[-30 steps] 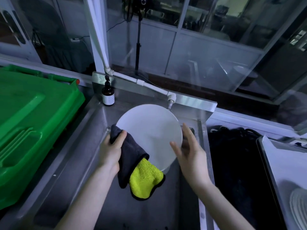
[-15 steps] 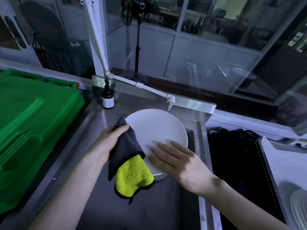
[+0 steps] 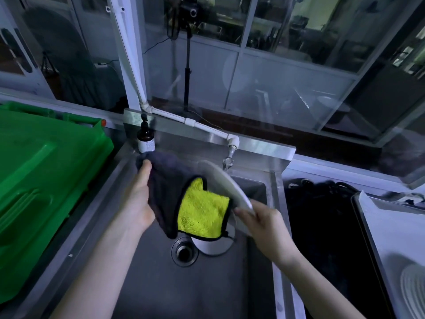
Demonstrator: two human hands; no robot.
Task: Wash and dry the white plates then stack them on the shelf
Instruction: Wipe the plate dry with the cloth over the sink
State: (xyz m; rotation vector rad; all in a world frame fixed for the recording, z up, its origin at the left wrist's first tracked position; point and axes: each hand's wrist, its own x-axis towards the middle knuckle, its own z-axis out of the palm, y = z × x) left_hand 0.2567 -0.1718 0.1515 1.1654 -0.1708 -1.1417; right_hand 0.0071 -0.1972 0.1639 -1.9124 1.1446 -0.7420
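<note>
Holding the white plate [image 3: 222,182] tilted on edge above the steel sink [image 3: 161,284], right hand [image 3: 264,223] grip pinching its near rim, we press the grey-and-yellow cloth [image 3: 202,208] against it, left hand [image 3: 140,201] grip curled round the cloth.

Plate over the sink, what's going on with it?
A person is wiping a white plate over the metal sink. The right hand grips the plate by its lower edge and holds it tilted up on its side, below the tap. The left hand grips a grey and yellow cloth that hangs against the plate. Another white dish lies in the sink by the drain.
</note>
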